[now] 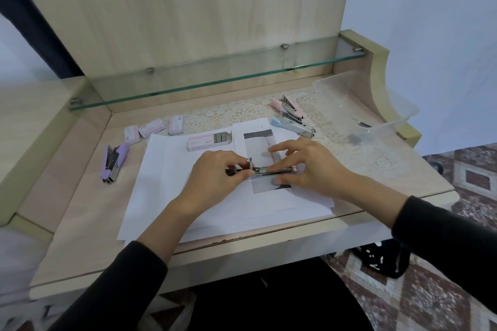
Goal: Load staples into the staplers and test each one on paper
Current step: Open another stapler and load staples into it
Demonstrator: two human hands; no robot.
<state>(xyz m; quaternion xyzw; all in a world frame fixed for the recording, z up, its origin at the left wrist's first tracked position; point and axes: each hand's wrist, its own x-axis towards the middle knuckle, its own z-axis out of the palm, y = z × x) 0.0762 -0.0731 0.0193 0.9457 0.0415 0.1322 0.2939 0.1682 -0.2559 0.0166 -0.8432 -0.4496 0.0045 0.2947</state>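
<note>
An opened stapler (pixel 269 170) with a metal channel and a pink end lies across white paper sheets (pixel 166 196) in the middle of the desk. My left hand (pixel 215 177) grips its left end and pinches a short strip of staples (pixel 250 162) at the channel. My right hand (pixel 309 164) holds the stapler's right part, fingers curled over it. An open pink box of staples (pixel 208 141) lies just behind my hands. A purple stapler (pixel 114 160) lies at the left. Two pink staplers (pixel 289 107) and a blue one (pixel 293 125) lie at the back right.
Three closed staple boxes (pixel 153 129) sit in a row at the back left. A clear plastic tub (pixel 357 105) stands at the right on a lace mat (pixel 242 113). A glass shelf (pixel 215 75) hangs over the desk's back. The desk's front edge is near my forearms.
</note>
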